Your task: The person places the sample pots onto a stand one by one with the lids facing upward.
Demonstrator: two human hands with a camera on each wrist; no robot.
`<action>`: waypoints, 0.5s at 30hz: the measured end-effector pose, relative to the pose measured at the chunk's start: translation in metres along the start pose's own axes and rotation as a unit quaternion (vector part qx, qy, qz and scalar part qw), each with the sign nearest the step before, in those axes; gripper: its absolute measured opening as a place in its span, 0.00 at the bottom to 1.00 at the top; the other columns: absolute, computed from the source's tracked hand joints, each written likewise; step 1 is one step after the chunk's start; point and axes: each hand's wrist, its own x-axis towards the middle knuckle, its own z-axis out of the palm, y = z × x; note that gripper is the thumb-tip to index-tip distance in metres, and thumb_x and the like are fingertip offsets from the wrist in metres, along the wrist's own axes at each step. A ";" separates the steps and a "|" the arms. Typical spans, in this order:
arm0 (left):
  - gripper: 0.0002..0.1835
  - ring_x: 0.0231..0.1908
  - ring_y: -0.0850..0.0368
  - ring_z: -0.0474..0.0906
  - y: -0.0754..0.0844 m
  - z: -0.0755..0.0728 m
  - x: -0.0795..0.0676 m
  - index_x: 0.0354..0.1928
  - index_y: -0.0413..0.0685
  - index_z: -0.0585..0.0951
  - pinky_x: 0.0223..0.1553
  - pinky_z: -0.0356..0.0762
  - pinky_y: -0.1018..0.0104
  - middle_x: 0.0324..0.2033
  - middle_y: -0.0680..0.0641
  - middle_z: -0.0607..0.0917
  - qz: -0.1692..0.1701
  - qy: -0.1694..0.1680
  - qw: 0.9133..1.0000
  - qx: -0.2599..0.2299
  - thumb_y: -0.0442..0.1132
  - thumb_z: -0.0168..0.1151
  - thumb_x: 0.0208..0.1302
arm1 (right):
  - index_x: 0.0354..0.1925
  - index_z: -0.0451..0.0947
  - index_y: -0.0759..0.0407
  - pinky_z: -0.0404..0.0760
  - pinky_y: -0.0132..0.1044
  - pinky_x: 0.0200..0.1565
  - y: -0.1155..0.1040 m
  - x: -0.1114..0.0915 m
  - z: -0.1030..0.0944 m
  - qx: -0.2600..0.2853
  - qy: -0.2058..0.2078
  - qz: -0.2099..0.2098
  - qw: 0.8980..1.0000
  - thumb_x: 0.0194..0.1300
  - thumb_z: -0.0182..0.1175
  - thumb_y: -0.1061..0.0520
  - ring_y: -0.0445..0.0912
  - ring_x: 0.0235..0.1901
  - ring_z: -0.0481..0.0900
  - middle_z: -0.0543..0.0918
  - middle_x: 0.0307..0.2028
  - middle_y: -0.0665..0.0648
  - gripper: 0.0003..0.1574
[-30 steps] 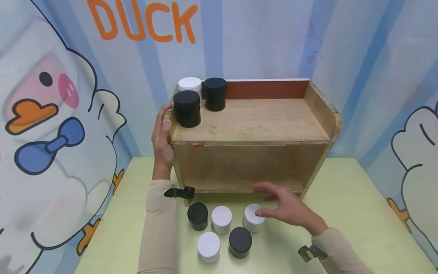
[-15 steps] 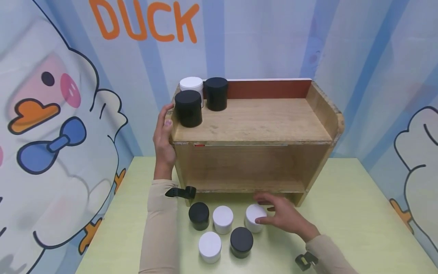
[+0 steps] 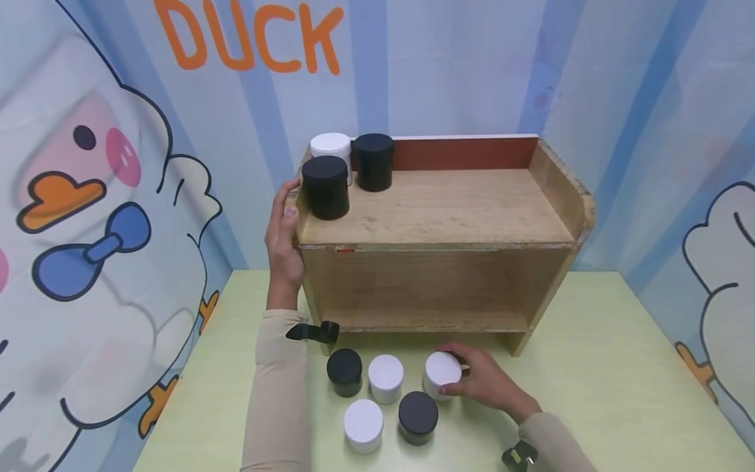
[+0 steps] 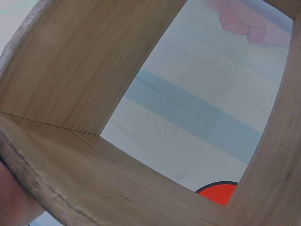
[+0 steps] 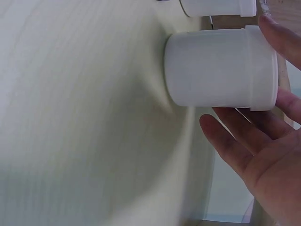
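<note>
My left hand holds the left side panel of a two-tier wooden shelf. The left wrist view looks into the shelf's lower bay, with part of the hand at the lower left. On the table, my right hand has its thumb and fingers around the lid of a white jar. The right wrist view shows that jar upright on the table, the thumb on one side of the lid and fingers on the other. A black jar and a white jar stand nearby.
Another white jar and a black jar stand on the table before the shelf. On its top left are two black jars and a white jar. A duck-print curtain hangs behind.
My right hand has moved left and slightly down, and its thumb and fingers have closed around the right-hand white jar. The left hand stays on the shelf's side.
</note>
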 end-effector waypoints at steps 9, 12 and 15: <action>0.28 0.75 0.60 0.58 0.000 -0.001 0.000 0.72 0.64 0.69 0.77 0.48 0.43 0.72 0.56 0.69 0.005 -0.002 1.000 -0.001 0.52 0.39 0.71 | 0.61 0.73 0.67 0.81 0.31 0.48 0.004 -0.002 0.007 0.022 0.021 0.029 0.999 0.48 0.79 0.55 0.56 0.49 0.85 0.83 0.54 0.67 0.44; 0.28 0.76 0.60 0.57 0.000 -0.001 0.000 0.72 0.64 0.69 0.77 0.47 0.43 0.73 0.57 0.69 0.004 -0.003 1.000 0.000 0.53 0.39 0.71 | 0.61 0.74 0.66 0.81 0.31 0.48 0.004 -0.003 0.008 0.022 0.026 0.031 0.999 0.48 0.79 0.55 0.56 0.50 0.85 0.83 0.55 0.67 0.44; 0.28 0.76 0.60 0.57 -0.001 -0.001 0.000 0.72 0.64 0.69 0.77 0.47 0.43 0.73 0.57 0.68 0.003 -0.003 1.000 0.001 0.53 0.39 0.72 | 0.61 0.74 0.66 0.82 0.31 0.48 0.006 -0.003 0.009 0.021 0.028 0.029 0.999 0.48 0.79 0.55 0.55 0.50 0.85 0.83 0.55 0.66 0.44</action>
